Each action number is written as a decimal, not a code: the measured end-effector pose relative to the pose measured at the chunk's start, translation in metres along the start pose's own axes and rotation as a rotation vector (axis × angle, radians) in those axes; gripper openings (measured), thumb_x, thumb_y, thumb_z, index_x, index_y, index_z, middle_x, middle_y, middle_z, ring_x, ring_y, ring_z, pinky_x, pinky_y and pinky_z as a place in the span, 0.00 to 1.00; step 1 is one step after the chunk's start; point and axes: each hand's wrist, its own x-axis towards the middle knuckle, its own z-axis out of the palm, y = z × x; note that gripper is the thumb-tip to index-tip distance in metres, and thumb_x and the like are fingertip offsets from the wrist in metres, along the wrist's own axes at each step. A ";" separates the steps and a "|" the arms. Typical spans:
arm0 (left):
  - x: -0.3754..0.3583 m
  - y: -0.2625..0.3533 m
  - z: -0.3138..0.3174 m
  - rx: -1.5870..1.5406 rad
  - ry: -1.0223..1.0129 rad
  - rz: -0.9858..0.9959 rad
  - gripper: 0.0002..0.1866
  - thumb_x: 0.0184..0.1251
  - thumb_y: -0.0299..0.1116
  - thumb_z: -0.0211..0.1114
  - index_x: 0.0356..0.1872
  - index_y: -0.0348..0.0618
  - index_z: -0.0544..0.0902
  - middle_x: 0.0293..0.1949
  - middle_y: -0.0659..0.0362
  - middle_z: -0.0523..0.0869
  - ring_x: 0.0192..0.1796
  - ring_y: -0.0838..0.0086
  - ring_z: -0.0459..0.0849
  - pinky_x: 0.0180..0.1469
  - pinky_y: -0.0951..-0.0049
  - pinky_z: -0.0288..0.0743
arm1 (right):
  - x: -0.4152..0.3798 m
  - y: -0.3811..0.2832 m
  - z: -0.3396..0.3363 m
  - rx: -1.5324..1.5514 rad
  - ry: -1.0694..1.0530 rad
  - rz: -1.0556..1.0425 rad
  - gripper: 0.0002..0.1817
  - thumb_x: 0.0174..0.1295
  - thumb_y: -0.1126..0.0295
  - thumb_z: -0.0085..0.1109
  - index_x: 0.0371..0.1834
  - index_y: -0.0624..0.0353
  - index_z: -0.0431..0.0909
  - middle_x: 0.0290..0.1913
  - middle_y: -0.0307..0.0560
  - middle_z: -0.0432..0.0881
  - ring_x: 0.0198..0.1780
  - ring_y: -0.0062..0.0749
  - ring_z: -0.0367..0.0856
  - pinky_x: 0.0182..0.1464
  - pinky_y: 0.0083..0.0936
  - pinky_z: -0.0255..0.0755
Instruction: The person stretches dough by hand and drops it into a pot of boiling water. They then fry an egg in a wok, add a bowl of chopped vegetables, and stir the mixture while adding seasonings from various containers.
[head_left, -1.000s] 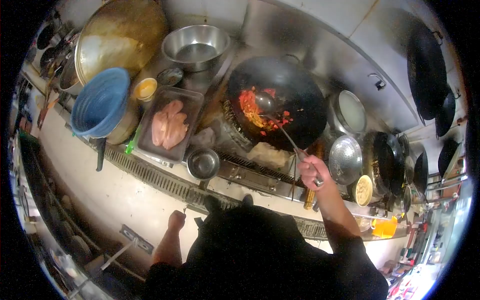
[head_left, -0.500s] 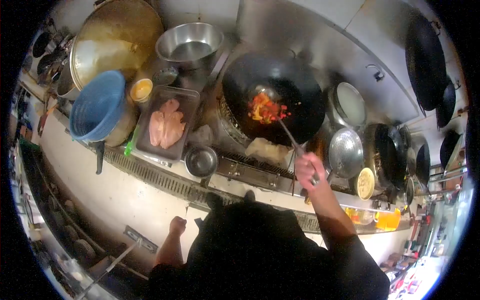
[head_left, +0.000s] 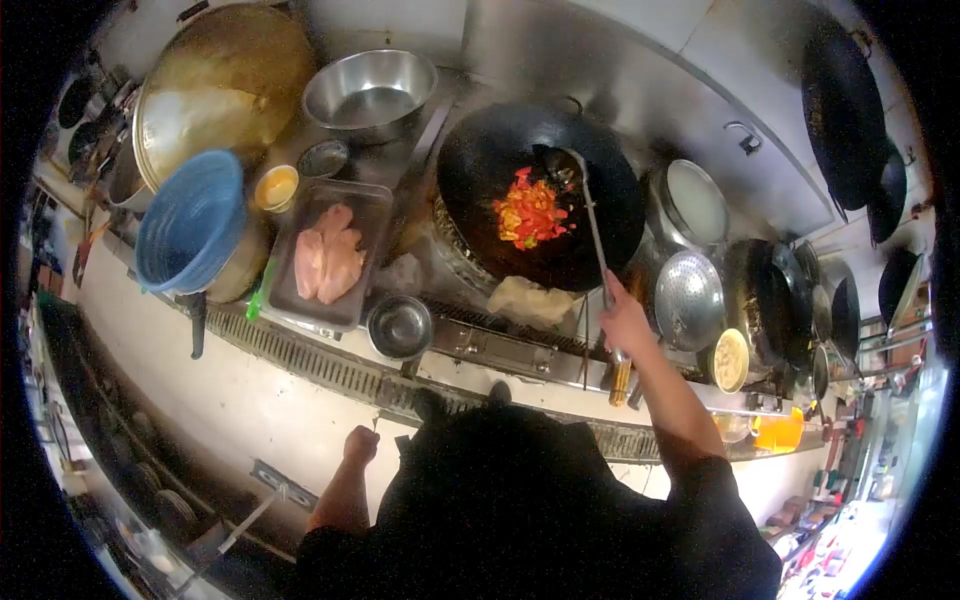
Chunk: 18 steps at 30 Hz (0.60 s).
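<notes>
Right hand (head_left: 626, 318) grasps ladle (head_left: 591, 205), fingers wrapped round handle. Ladle's bowl inside black wok (head_left: 470, 160), just beyond red-and-yellow food (head_left: 530, 212) heaped near middle. Left hand (head_left: 360, 445) low, well apart from wok; cannot tell whether fingers clench anything. Tray (head_left: 373, 215) bears raw meat (head_left: 328, 262).

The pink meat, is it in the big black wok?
No, the pink meat lies in the gray tray, while the big black wok holds chopped red and yellow pieces.
</notes>
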 end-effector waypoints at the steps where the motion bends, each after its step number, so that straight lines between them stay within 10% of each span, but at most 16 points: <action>1: 0.005 -0.013 0.028 -0.163 0.082 -0.105 0.08 0.57 0.31 0.56 0.26 0.41 0.82 0.33 0.48 0.83 0.42 0.53 0.81 0.45 0.59 0.76 | 0.003 -0.011 -0.009 0.000 0.002 0.001 0.39 0.53 0.74 0.51 0.73 0.49 0.52 0.23 0.57 0.79 0.17 0.36 0.77 0.27 0.31 0.74; 3: 0.006 -0.018 0.037 -0.323 0.164 -0.212 0.07 0.54 0.31 0.57 0.25 0.42 0.82 0.32 0.48 0.83 0.40 0.54 0.81 0.43 0.59 0.77 | -0.005 -0.055 -0.039 0.085 -0.334 0.237 0.39 0.54 0.73 0.51 0.73 0.47 0.52 0.24 0.58 0.79 0.18 0.38 0.78 0.27 0.31 0.75; 5: 0.007 -0.004 0.009 0.142 0.118 0.004 0.05 0.52 0.30 0.58 0.23 0.43 0.82 0.31 0.50 0.83 0.39 0.55 0.81 0.42 0.58 0.77 | -0.029 -0.054 -0.058 -0.111 -0.325 0.076 0.39 0.54 0.72 0.52 0.73 0.45 0.52 0.25 0.59 0.79 0.19 0.39 0.79 0.29 0.32 0.75; 10: 0.004 -0.031 0.050 -0.253 0.199 -0.118 0.07 0.54 0.32 0.58 0.22 0.41 0.81 0.31 0.49 0.83 0.38 0.54 0.81 0.42 0.59 0.77 | -0.077 -0.052 -0.090 -0.381 -0.414 0.039 0.39 0.53 0.70 0.53 0.72 0.42 0.54 0.29 0.60 0.80 0.24 0.45 0.80 0.35 0.36 0.75; 12: 0.002 -0.015 0.038 -0.811 0.173 -0.687 0.09 0.54 0.35 0.61 0.23 0.40 0.80 0.31 0.47 0.83 0.37 0.54 0.81 0.42 0.59 0.76 | -0.061 -0.022 -0.070 -0.421 -0.307 0.099 0.39 0.52 0.71 0.53 0.71 0.43 0.55 0.30 0.62 0.80 0.27 0.48 0.81 0.38 0.37 0.75; 13: 0.001 -0.032 0.046 -0.024 0.024 -0.156 0.11 0.54 0.37 0.62 0.26 0.38 0.80 0.31 0.46 0.83 0.37 0.54 0.82 0.43 0.60 0.75 | -0.059 -0.011 -0.058 -0.416 -0.302 0.103 0.39 0.52 0.71 0.53 0.71 0.43 0.55 0.30 0.62 0.80 0.27 0.48 0.81 0.38 0.37 0.75; 15: -0.002 -0.006 0.024 -0.406 0.065 -0.529 0.13 0.55 0.39 0.62 0.28 0.37 0.81 0.32 0.44 0.83 0.40 0.54 0.82 0.45 0.60 0.75 | -0.047 0.007 -0.034 -0.189 0.013 -0.056 0.39 0.51 0.72 0.52 0.71 0.47 0.56 0.30 0.61 0.80 0.24 0.45 0.80 0.34 0.35 0.75; 18: 0.002 -0.034 0.062 -0.707 0.167 -0.461 0.14 0.55 0.40 0.61 0.28 0.37 0.82 0.34 0.45 0.84 0.44 0.55 0.82 0.46 0.61 0.76 | -0.029 0.024 0.005 -0.049 0.119 -0.036 0.38 0.51 0.74 0.51 0.71 0.52 0.56 0.29 0.59 0.80 0.20 0.39 0.79 0.28 0.32 0.74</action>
